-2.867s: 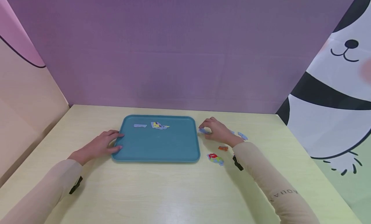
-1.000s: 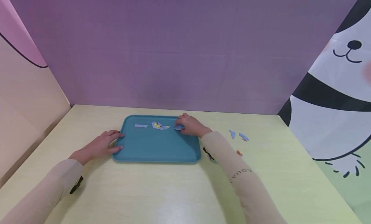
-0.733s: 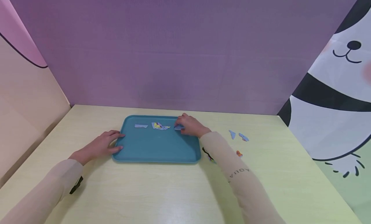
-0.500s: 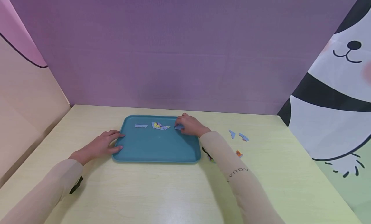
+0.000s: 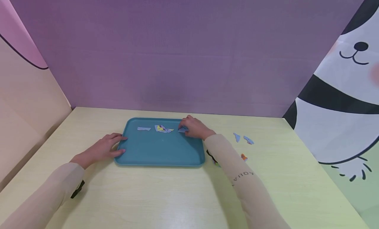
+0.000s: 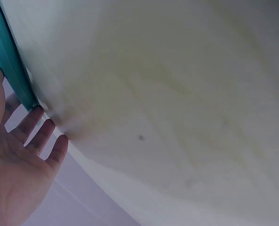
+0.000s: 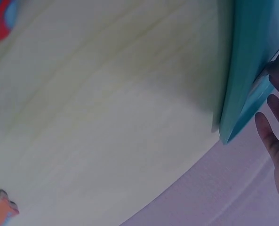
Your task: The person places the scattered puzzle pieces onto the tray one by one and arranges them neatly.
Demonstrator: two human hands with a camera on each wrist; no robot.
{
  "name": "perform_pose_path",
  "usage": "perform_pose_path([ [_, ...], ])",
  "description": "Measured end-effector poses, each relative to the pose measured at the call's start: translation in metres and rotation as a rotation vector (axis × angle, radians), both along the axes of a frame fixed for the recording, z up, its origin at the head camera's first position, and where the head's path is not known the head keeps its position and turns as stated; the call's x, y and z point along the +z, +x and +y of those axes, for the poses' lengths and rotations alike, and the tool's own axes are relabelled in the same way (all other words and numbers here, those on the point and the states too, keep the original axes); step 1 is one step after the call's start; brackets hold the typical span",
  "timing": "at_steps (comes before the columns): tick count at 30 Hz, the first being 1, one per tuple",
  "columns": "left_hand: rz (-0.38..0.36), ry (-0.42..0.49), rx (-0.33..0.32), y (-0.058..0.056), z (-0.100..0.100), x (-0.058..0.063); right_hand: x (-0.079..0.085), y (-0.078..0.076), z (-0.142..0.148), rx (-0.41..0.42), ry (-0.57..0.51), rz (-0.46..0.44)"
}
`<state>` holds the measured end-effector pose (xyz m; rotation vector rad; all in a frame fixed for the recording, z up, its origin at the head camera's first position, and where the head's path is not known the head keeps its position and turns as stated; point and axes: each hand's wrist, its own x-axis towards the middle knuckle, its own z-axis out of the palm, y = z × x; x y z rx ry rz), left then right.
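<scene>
In the head view a blue-green tray [image 5: 157, 150] lies on the table. My left hand [image 5: 103, 148] rests at its left rim, fingers and thumb extended over the edge. The left wrist view has this hand [image 6: 24, 160] with loosely spread fingers beside the tray rim [image 6: 12, 56]. Over the tray's far right corner, my right hand [image 5: 193, 127] pinches a flat light-blue puzzle piece [image 5: 182, 130] close to the tray floor. A pale blue strip-shaped piece [image 5: 143, 128] and a blue-and-yellow piece [image 5: 163, 129] lie in a row to its left.
Right of the tray, two light-blue pieces [image 5: 237, 137] and an orange one [image 5: 244, 157] lie on the table [image 5: 165, 196]. Another colourful piece [image 5: 217, 163] is mostly hidden under my right forearm. A purple cloth wall [image 5: 177, 58] stands behind.
My right hand has carried the light-blue piece leftward from the table onto the tray. Over the last second it has stayed nearly still. The left hand keeps its place.
</scene>
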<state>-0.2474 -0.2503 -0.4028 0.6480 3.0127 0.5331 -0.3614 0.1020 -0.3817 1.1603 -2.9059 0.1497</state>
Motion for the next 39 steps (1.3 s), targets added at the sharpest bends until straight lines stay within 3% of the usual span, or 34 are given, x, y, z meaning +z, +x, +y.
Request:
perform_pose_path([
  [13, 0.0, 0.004, -0.009, 0.003, 0.001, 0.005, 0.011, 0.008, 0.009, 0.017, 0.047, 0.032],
  [24, -0.013, 0.009, -0.002, 0.002, -0.001, 0.003, 0.022, 0.022, 0.033, 0.067, 0.007, 0.024],
  [39, -0.003, 0.01, -0.005, 0.002, 0.0, 0.004, 0.014, 0.04, 0.078, 0.061, -0.057, -0.007],
])
